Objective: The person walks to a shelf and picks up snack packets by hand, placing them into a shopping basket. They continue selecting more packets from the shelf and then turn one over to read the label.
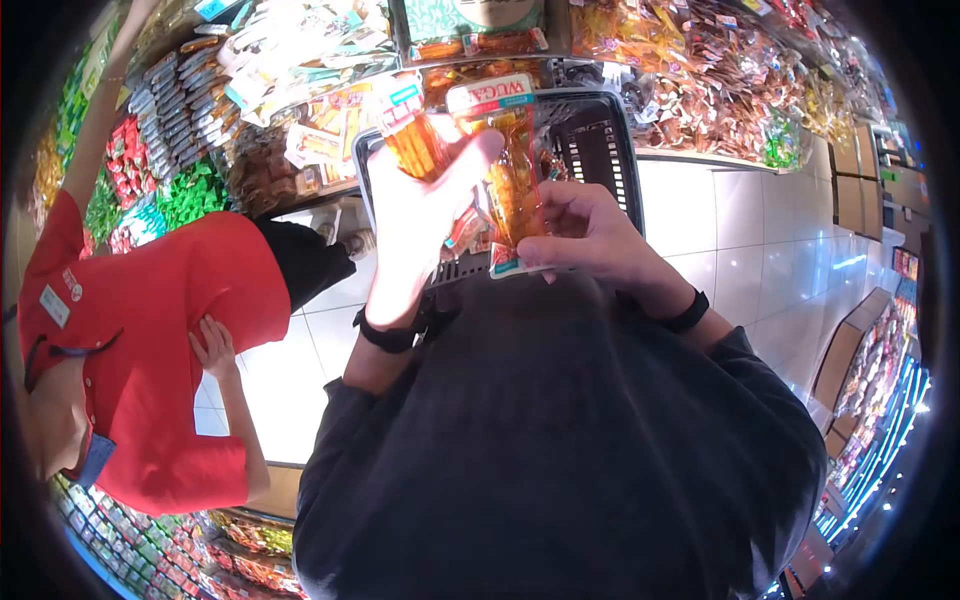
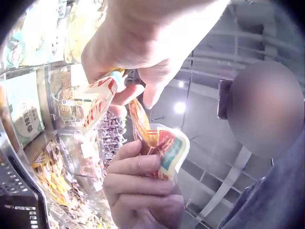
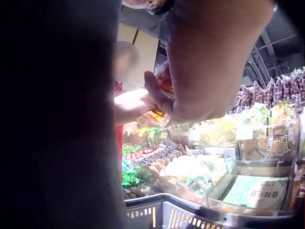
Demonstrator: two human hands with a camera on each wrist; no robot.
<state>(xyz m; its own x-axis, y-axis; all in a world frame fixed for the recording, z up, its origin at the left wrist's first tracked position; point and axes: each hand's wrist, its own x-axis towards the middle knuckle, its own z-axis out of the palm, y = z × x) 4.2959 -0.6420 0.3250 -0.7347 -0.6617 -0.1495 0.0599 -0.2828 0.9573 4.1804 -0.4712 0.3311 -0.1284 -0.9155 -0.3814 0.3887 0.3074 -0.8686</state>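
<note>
My left hand [image 1: 430, 200] grips a clear snack packet [image 1: 417, 148] with orange-brown sticks inside, its printed top end pointing away from me. Beside it is a second snack packet [image 1: 513, 190] with a red-and-white header and glossy orange-brown food; the left thumb lies across its upper part. My right hand [image 1: 592, 232] pinches that second packet near its lower end, thumb on the front. In the left wrist view, the right fingers [image 2: 138, 183] curl round the packet's teal-and-red end [image 2: 167, 150]. Both hands are over a dark shopping basket [image 1: 628, 150].
Shelves of bagged snacks [image 1: 690, 90] run along the far side. A person in a red shirt [image 1: 150, 350] stands close on the left, one arm stretched toward the display. Pale floor tiles [image 1: 735, 215] show to the right. Green-wrapped goods [image 1: 193, 195] lie at the left.
</note>
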